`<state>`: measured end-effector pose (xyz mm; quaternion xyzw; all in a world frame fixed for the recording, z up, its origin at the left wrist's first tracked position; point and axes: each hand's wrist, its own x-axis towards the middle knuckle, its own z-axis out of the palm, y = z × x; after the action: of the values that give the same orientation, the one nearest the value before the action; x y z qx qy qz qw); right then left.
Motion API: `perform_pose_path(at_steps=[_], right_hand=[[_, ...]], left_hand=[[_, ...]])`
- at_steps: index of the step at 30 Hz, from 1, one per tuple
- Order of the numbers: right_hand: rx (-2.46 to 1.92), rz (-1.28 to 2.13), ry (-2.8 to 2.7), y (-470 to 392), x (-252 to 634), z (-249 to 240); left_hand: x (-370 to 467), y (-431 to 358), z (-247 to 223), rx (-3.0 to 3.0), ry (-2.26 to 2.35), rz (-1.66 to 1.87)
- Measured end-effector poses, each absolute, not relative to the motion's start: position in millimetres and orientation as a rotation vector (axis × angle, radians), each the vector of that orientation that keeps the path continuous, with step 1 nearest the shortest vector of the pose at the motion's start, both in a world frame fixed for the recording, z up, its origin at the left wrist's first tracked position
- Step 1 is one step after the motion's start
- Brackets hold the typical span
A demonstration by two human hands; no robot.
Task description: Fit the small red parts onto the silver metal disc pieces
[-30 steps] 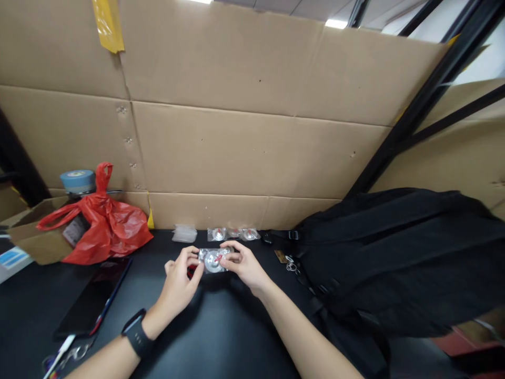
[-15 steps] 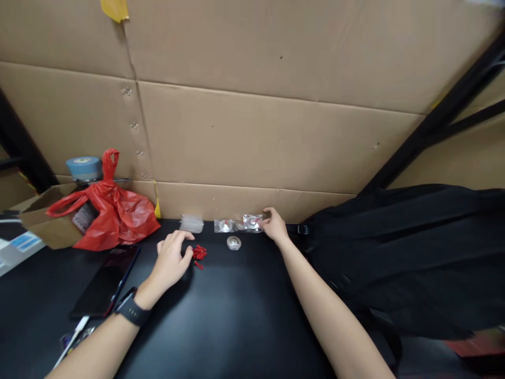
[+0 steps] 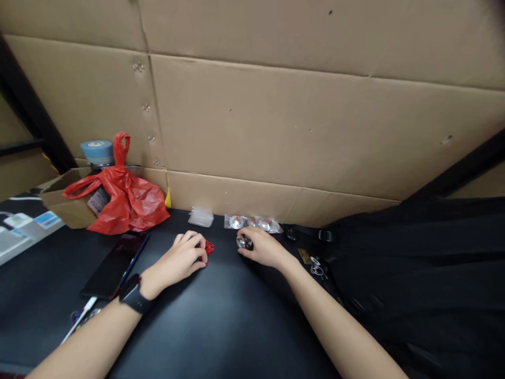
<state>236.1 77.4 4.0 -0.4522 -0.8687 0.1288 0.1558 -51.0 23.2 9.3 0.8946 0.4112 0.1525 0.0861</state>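
Observation:
My left hand (image 3: 183,259), a dark watch on its wrist, rests at the small pile of red cord loops (image 3: 210,247). Its fingers are curled and the thumb and index tips come together at the pile's edge, closed on a red cord, though the fingers partly hide it. My right hand (image 3: 261,246) has thumb and fingers around a shiny round disc (image 3: 241,242) on the black table, covering part of it. Behind it, several similar discs in clear sleeves (image 3: 235,221) lie in a row. A stack of clear plastic sleeves (image 3: 201,217) lies to their left.
A red plastic bag (image 3: 130,202) and a cardboard box (image 3: 71,208) stand at the back left, near a phone (image 3: 116,266) with a white cable. Cardboard (image 3: 256,121) walls the back. A black backpack (image 3: 426,273) lies at right, with key rings (image 3: 316,268) beside it.
My right hand has moved from the row of sleeved discs down to the loose disc and closed around it. My left hand's fingers have curled in at the red cords. The view has shifted.

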Motion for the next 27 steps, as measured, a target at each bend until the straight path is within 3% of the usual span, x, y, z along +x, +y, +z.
perform_pose_path(at_steps=[13,19,27], right_hand=[[-1.494,0.521,-2.072,82,231,-18],[-1.434,0.391,-1.774,63,224,-22],[-1.053,0.845,-1.485,44,190,-7]], left_hand=[[-42,6,18,2.615,1.201,0.776],[-43,7,14,2.537,1.15,0.793],[-44,9,29,2.247,1.446,0.981]])
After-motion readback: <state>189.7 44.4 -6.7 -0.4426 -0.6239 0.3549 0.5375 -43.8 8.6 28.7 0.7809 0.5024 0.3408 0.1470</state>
